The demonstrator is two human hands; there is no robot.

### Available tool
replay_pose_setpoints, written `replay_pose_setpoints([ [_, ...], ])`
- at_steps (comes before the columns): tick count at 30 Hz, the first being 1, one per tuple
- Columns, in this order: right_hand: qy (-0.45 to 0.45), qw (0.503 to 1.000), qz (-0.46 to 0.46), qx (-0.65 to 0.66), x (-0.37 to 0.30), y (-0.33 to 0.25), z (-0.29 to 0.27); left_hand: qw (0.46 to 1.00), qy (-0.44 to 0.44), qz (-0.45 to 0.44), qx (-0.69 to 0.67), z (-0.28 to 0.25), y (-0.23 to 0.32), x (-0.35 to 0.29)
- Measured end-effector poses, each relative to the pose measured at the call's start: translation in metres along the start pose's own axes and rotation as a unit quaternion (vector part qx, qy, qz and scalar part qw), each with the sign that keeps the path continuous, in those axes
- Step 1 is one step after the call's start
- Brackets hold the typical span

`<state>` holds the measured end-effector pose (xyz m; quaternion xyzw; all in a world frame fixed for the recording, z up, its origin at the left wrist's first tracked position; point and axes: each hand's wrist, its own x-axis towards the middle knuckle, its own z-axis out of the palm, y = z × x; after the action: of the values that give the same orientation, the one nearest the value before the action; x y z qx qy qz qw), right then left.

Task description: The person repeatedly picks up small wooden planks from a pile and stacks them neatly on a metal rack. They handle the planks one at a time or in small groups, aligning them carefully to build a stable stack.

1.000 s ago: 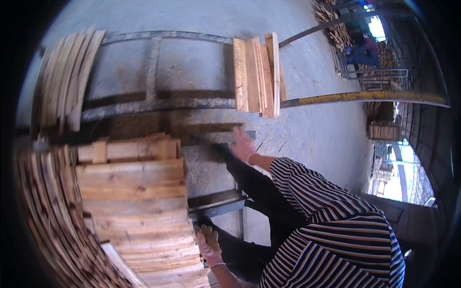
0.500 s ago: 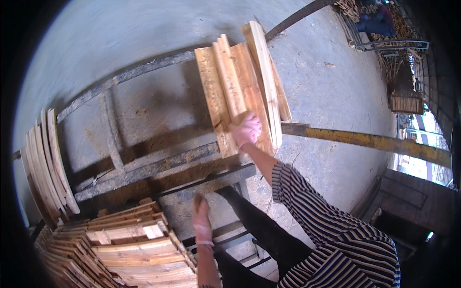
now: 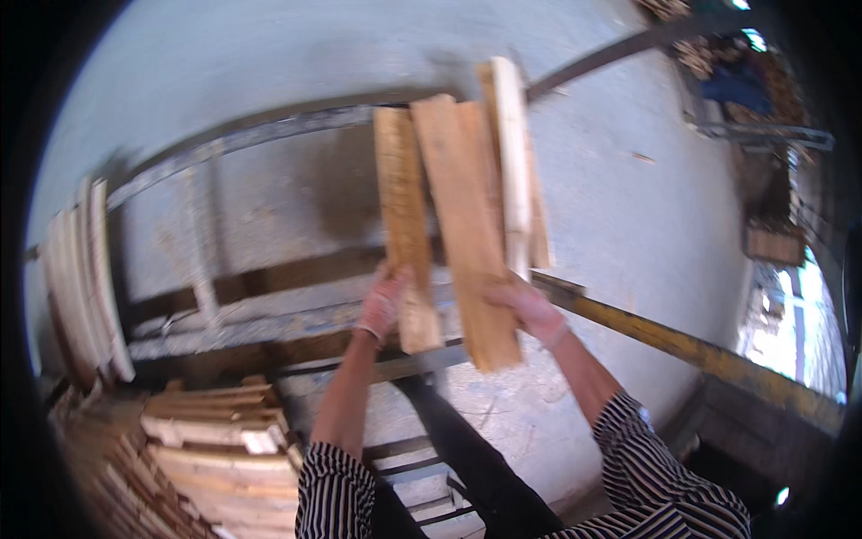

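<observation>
My left hand (image 3: 384,304) is closed on the near part of a narrow wooden board (image 3: 402,198), its fingers along the board's left edge. To the right of a small gap, my right hand (image 3: 528,307) grips a wider reddish-brown wooden plank (image 3: 462,216) by its right edge, thumb lying on the top face. Both pieces stick out toward me past the metal frame's near rail. Just right of the plank, a pale board (image 3: 514,162) and other planks lean close together. Motion blurs the fingers somewhat.
A metal frame (image 3: 256,136) runs leftward under the boards, with several upright boards (image 3: 76,287) at its far left end. Stacked wood pieces (image 3: 215,458) fill the lower left. A yellow-marked bar (image 3: 664,332) extends right, and a dark bar (image 3: 620,54) slants across the upper right.
My left hand has risen from beside my leg and taken hold of the left board. My right hand has shifted right onto the wider plank, which has come toward me.
</observation>
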<state>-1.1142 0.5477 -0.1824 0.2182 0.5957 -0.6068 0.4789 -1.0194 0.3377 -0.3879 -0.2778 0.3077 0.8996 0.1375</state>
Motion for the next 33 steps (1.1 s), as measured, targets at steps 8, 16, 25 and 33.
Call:
replay_pose_setpoints([
  [8, -0.016, 0.985, 0.125, 0.115, -0.048, 0.067, 0.071, 0.882, 0.124, 0.084, 0.447, 0.055, -0.024, -0.146],
  [16, -0.172, 0.963, 0.198, -0.054, -0.191, 0.099, 0.114, 0.957, 0.124, -0.043, -0.260, 0.076, -0.010, -0.337],
  [25, -0.363, 0.806, -0.046, -0.466, -0.239, 0.107, 0.291, 0.844, 0.171, 0.264, -0.435, -0.036, 0.027, -0.475],
  [33, -0.308, 0.703, -0.183, -0.614, -0.279, 0.256, 0.465, 0.791, 0.351, 0.323, -0.383, -0.107, -0.007, -0.642],
])
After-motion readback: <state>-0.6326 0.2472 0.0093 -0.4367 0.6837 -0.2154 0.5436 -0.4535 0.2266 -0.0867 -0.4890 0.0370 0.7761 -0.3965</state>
